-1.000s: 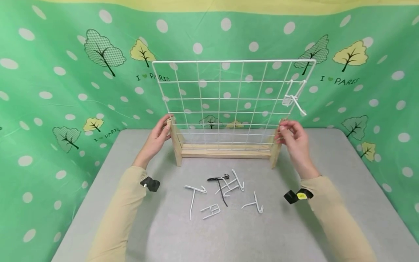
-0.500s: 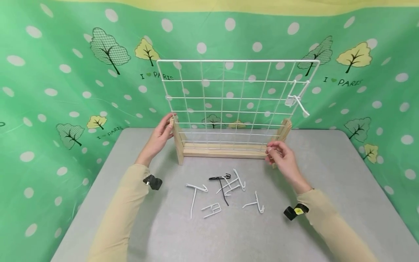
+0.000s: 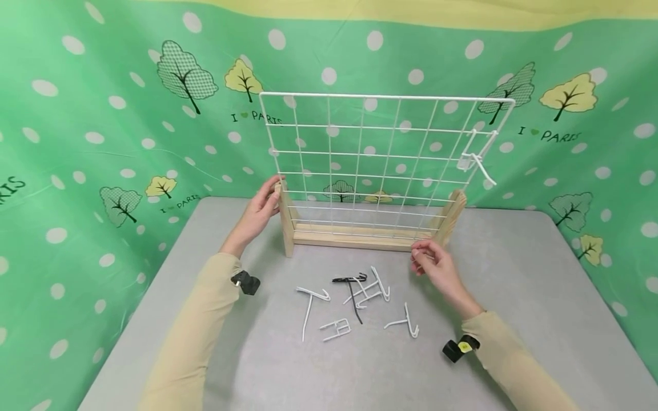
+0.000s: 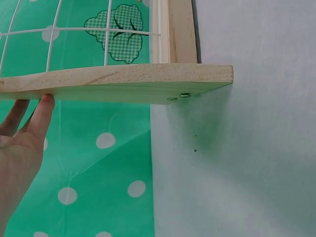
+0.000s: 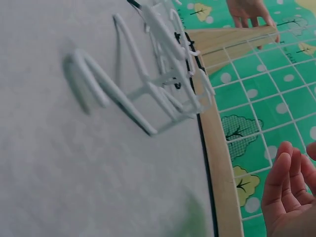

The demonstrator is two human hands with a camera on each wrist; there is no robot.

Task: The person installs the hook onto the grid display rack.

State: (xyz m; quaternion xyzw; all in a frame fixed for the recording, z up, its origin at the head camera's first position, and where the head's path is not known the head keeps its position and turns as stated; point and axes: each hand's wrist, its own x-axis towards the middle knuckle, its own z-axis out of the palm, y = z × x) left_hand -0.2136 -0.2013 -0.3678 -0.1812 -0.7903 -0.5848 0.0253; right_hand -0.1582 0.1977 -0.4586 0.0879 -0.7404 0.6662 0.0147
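A white wire grid panel [image 3: 388, 97] stands upright in a pale wooden stand [image 3: 287, 228]. My left hand [image 3: 259, 211] holds the top of the stand's left upright, its fingertips against the outer face in the left wrist view. In front of the right upright, my right hand [image 3: 434, 265] hovers with loosely bent fingers and nothing in them. Below the stand lie a black wire hook [image 3: 341, 279] tangled with white ones, a white hook [image 3: 307, 311] at left, a small white wire bracket [image 3: 341, 327], and another white hook [image 3: 408, 321] nearest my right hand.
One white hook [image 3: 468, 161] hangs on the grid near its upper right corner. All of it stands on a grey table [image 3: 288, 377]. A green curtain [image 3: 128, 114] with dots and trees rises behind and at both sides.
My right hand has left the right upright, coming down and toward the loose hooks. My left hand stays on the left upright. The head view has shifted slightly, moving the scene rightward.
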